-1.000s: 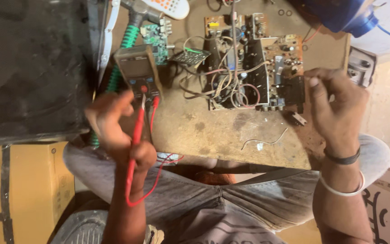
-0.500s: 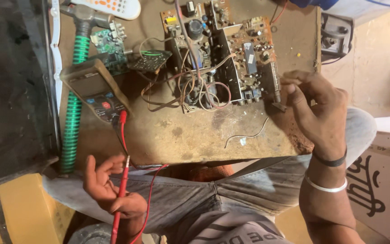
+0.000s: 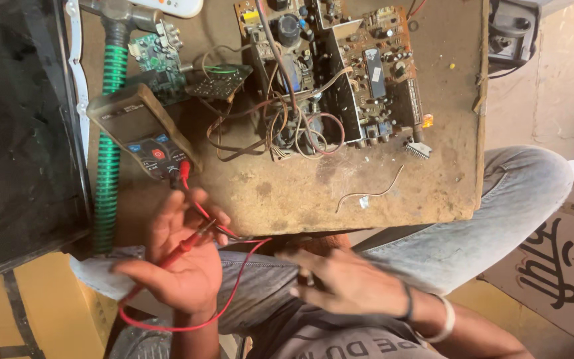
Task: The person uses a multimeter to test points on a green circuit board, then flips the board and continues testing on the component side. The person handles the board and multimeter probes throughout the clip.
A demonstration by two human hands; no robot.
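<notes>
Holding the red probe point(image 3: 184, 249), left hand point(image 3: 181, 266) curls shut; right hand point(image 3: 347, 286) blurred, fingers spread, empty.

Multimeter point(image 3: 142, 136) on table's left — dark blank screen; cardboard box point(image 3: 553, 266) lower right, black print.

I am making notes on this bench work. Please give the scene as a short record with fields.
Left hand: holds red probe, palm up
Right hand: blurred, holds nothing visible, above the lap
Multimeter: on wooden table, red lead plugged in
Circuit boards: on table, with tangled wires
Loose wire: near table's front edge
Green hose: along table's left side
</notes>
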